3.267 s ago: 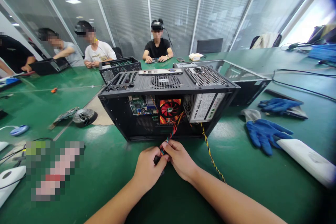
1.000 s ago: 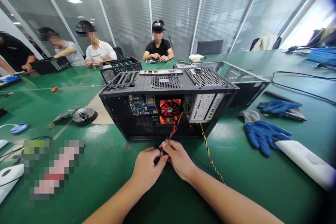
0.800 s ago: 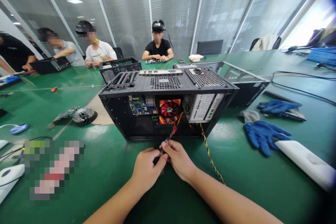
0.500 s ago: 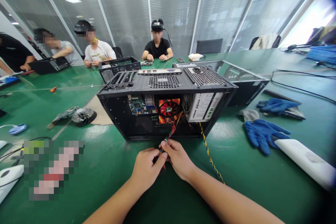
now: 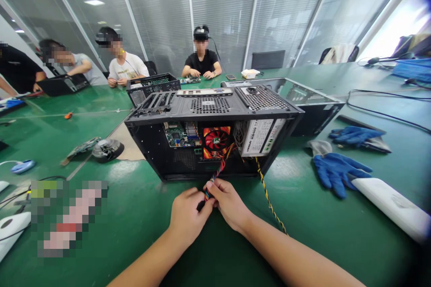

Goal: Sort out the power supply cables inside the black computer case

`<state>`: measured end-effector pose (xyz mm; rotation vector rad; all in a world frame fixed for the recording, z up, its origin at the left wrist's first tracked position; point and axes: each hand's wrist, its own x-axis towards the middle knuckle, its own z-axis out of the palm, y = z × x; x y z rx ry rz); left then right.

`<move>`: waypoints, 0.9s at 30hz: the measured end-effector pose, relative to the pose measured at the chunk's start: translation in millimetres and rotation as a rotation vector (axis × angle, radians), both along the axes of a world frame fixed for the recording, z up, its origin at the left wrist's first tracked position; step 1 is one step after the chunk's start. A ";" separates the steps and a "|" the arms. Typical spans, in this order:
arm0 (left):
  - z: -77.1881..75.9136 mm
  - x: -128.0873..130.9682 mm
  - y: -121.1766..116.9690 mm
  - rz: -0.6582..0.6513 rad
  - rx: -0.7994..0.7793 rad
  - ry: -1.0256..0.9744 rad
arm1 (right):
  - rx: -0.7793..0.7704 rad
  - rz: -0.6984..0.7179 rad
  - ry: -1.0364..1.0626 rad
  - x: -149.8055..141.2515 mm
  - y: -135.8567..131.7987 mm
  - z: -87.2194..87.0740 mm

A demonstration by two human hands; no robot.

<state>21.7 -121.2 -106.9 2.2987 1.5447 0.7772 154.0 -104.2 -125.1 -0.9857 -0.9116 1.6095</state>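
Both my hands meet in front of an open black computer case (image 5: 208,119) that lies on its side facing me. My left hand (image 5: 188,210) and my right hand (image 5: 232,204) are closed around a twisted bundle of red, black and teal cables (image 5: 219,169). The bundle runs out of the case from near the power supply (image 5: 262,138); its end is hidden by my fingers. Inside show a red fan (image 5: 216,141) and a green motherboard (image 5: 178,134). A yellow and black cable (image 5: 267,195) hangs from the power supply past my right wrist.
Blue gloves (image 5: 336,172) and a white power strip (image 5: 393,206) lie on the right. To the left are a round metal heatsink fan (image 5: 107,149) and a blue mouse (image 5: 23,166). More cases stand behind mine. Several people sit across the green table (image 5: 134,242).
My left thumb has slid down and inward along the cable bundle, showing more of the twisted wires between my hands. My right hand and the case have stayed about where they were.
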 end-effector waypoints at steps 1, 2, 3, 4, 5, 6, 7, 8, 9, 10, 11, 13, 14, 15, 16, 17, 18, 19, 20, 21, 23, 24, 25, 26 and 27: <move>-0.1 -0.2 -0.3 0.002 -0.008 0.006 | -0.002 -0.001 -0.001 -0.2 0.1 -0.3; -0.1 -0.3 -0.6 0.003 -0.020 0.007 | -0.003 -0.004 -0.003 -0.4 0.2 -0.7; 0.3 -0.4 -1.0 0.002 -0.036 0.003 | -0.002 -0.009 -0.003 -0.6 0.3 -1.3; 0.8 -0.3 -1.2 -0.001 -0.053 -0.004 | -0.001 -0.013 -0.003 -0.8 0.4 -1.9; 1.4 -0.2 -1.3 -0.004 -0.069 -0.013 | 0.003 -0.017 -0.002 -1.0 0.4 -2.5; 2.1 0.0 -1.3 -0.007 -0.083 -0.022 | 0.008 -0.018 0.001 -1.1 0.4 -3.0; 2.8 0.3 -1.1 -0.008 -0.092 -0.031 | 0.012 -0.018 0.003 -1.2 0.4 -3.3; 3.3 0.6 -0.7 -0.007 -0.099 -0.039 | 0.013 -0.016 0.003 -1.2 0.4 -3.5; 3.6 0.8 -0.2 -0.005 -0.103 -0.046 | 0.013 -0.016 0.001 -1.2 0.4 -3.7; 3.8 0.9 0.3 -0.003 -0.108 -0.056 | 0.011 -0.016 -0.003 -1.2 0.4 -3.8; 3.7 1.0 0.8 -0.004 -0.113 -0.068 | 0.011 -0.019 -0.009 -1.2 0.4 -3.8; 3.2 0.9 1.9 -0.010 -0.126 -0.099 | 0.012 -0.022 -0.021 -1.2 0.6 -4.0; 2.9 0.7 2.3 -0.012 -0.134 -0.113 | 0.016 -0.022 -0.024 -1.2 0.6 -4.1; 2.6 0.6 2.7 -0.013 -0.142 -0.125 | 0.021 -0.021 -0.024 -1.2 0.7 -4.1; 2.3 0.4 3.0 -0.010 -0.151 -0.133 | 0.026 -0.019 -0.022 -1.3 0.7 -3.9; 2.1 0.3 3.3 -0.004 -0.159 -0.136 | 0.028 -0.017 -0.021 -1.4 0.8 -3.7; 1.9 0.2 3.4 0.002 -0.166 -0.137 | 0.028 -0.017 -0.020 -1.5 0.7 -3.4; 1.7 0.1 3.6 0.007 -0.172 -0.136 | 0.029 -0.017 -0.020 -1.6 0.7 -2.9; 1.5 0.0 3.7 0.010 -0.178 -0.136 | 0.030 -0.017 -0.021 -1.8 0.6 -2.5; 1.4 -0.1 3.8 0.013 -0.182 -0.136 | 0.032 -0.018 -0.023 -1.9 0.4 -2.0; 1.2 -0.1 3.8 0.015 -0.186 -0.136 | 0.032 -0.019 -0.022 -2.1 0.3 -1.5; 1.1 -0.1 3.8 0.017 -0.184 -0.135 | 0.031 -0.018 -0.020 -2.1 0.2 -1.4; 1.1 -0.1 3.8 0.020 -0.181 -0.132 | 0.030 -0.015 -0.018 -2.2 0.3 -1.6; 1.0 -0.1 3.8 0.021 -0.178 -0.130 | 0.030 -0.011 -0.017 -2.1 0.4 -1.9; 1.0 0.0 3.8 0.022 -0.176 -0.128 | 0.031 -0.005 -0.016 -2.1 0.5 -2.4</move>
